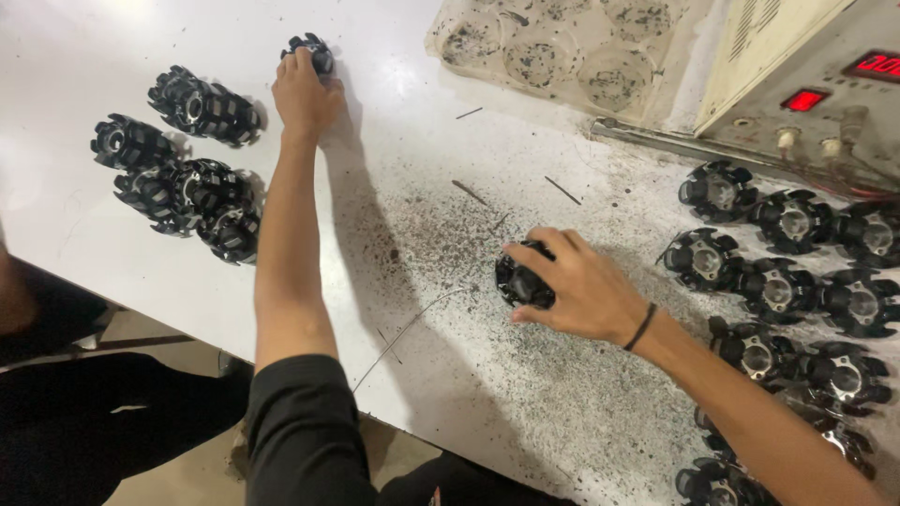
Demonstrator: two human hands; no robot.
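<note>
The left hand grasps a black finned part near the table's far edge; the right hand grips another part mid-table; open dusty surface lies between; part clusters stand beside.

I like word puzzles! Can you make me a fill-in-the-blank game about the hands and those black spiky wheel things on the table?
1. The left hand grips a black finned part at the ____ edge of the white table.
2. The right hand covers another black part and wears a black ____ on its wrist.
3. The lit displays on the machine glow ____.
4. The clear tray has ____ hollows.

Missing words: far; band; red; round
</note>
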